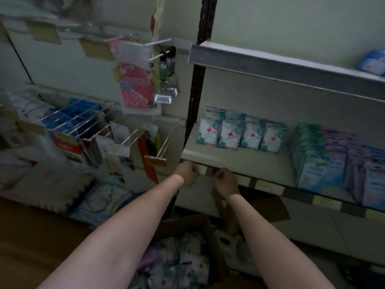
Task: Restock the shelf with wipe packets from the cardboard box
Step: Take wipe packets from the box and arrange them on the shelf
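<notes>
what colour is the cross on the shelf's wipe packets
Red, on the white and teal wipe packets, seen in the head view.

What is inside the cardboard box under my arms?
The cardboard box holds loose wipe packets, white with red crosses and teal, some purple. The forearms and the frame's bottom edge cover part, so the count and lower layers cannot be seen.

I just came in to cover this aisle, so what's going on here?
A person is restocking wipes. Both hands, left hand and right hand, are curled at the front edge of the shelf, and neither visibly holds a packet. One group of wipe packets with red crosses already stands at the back left of the shelf. Below, the open cardboard box still holds many more packets.
</notes>
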A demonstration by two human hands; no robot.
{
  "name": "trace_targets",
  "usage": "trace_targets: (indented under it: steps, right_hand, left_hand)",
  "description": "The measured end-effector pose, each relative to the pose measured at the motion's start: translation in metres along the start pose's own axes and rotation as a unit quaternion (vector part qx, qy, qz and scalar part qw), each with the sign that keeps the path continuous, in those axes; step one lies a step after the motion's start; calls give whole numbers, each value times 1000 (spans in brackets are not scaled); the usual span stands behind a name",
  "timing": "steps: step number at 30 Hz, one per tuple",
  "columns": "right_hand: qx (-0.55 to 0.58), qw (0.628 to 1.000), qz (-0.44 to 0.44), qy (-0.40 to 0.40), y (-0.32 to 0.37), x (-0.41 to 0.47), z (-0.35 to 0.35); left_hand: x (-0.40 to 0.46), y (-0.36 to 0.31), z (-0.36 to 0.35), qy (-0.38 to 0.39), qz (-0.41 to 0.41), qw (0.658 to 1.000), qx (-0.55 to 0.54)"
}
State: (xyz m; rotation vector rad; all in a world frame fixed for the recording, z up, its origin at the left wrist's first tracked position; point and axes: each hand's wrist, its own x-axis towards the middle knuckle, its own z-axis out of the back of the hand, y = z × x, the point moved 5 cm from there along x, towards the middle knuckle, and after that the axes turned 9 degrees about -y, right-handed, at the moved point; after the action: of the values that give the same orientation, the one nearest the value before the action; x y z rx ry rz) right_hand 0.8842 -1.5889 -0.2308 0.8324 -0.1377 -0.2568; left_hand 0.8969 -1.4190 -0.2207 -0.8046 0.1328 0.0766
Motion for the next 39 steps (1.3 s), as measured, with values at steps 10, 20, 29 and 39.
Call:
trace_targets:
  steps: [10, 20, 29, 39]
  right_hand:
    - [-102, 974, -95, 180, -95, -96, -86]
    - [-153, 944, -147, 254, -184, -135, -133]
    - [-268, 875, -110, 388, -254, -127, -189]
    - [-395, 784, -54, 477, -298, -113, -256]
  left_hand:
    - [-68, 126, -56, 56, 95, 992, 62]
    - [-111, 213, -149, 107, 212, 971, 42]
    - [-132, 275, -235, 102, 325, 940, 0]
    - [-138, 319, -288, 121, 371, 921, -21]
